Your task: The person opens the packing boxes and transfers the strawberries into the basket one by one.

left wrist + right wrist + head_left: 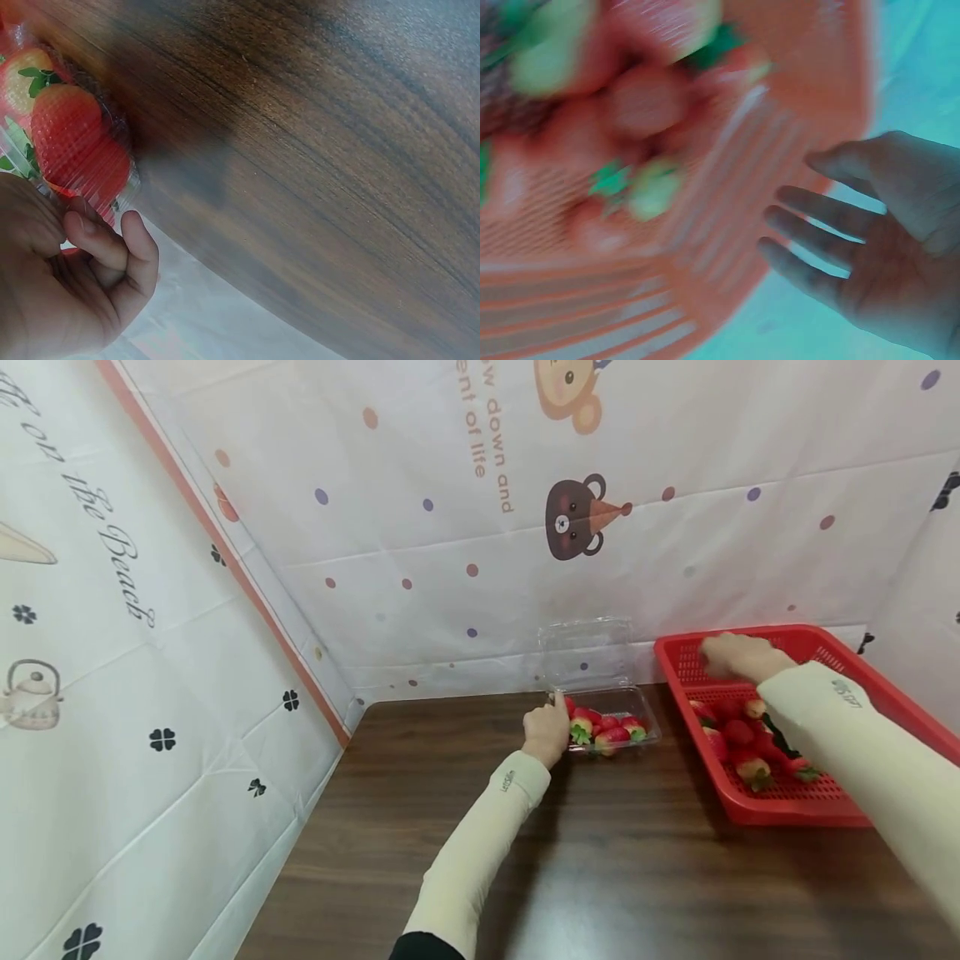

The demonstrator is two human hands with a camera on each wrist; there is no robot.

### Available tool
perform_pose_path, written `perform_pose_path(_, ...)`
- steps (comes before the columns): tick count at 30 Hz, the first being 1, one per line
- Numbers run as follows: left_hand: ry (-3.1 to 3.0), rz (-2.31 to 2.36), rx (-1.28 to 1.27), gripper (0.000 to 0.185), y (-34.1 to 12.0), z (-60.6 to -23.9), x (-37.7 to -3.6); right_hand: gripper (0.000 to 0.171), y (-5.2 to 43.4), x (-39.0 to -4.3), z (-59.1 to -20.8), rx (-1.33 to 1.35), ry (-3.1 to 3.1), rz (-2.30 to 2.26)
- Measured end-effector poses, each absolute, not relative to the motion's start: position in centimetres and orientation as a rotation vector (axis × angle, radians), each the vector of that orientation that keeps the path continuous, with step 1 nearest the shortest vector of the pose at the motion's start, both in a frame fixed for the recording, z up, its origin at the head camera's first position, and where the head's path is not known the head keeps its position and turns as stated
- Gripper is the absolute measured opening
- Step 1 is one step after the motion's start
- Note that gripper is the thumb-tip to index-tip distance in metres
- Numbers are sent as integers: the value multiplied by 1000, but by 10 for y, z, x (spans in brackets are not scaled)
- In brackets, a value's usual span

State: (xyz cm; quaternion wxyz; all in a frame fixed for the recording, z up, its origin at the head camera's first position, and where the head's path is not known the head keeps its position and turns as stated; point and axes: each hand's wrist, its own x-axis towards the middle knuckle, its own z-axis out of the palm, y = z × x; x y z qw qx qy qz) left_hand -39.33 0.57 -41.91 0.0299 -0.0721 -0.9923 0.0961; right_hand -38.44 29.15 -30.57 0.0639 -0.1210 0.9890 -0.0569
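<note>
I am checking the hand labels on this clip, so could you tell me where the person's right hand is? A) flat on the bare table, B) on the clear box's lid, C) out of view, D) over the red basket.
D: the right hand, fingers spread and holding nothing, is over the red basket.

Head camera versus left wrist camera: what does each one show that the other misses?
Only the head view shows the red basket of strawberries, the right hand reaching over its far end, the box's raised clear lid, and the patterned sheets behind. Only the left wrist view shows, close up, the curled fingers at the box's edge and the wood grain. Both show the left hand at the clear plastic box, the strawberries in it, and the dark wooden table.
</note>
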Motion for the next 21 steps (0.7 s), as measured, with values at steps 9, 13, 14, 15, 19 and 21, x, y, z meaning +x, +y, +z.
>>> perform_pose_path(9, -3080, 286, -207, 46, 7, -419, -395, 22, 195, -404, -320, -783, 2971, -103)
perform_pose_path(13, -3072, 276, -207, 42, 9, -420, -395, 23, 175, -399, -332, -861, 2723, -124)
perform_pose_path(14, -3070, 275, -202, 42, 9, -420, -395, 25, 172, -397, -335, -842, 2666, -136)
perform_pose_path(15, -3070, 272, -196, 41, 9, -421, -395, 28, 169, -396, -337, -809, 2621, -145)
perform_pose_path(19, -3070, 267, -184, 41, 7, -421, -396, 36, 161, -391, -343, -705, 2533, -148)
perform_pose_path(21, -3068, 276, -190, 41, 7, -421, -396, 37, 158, -389, -344, -703, 2530, -126)
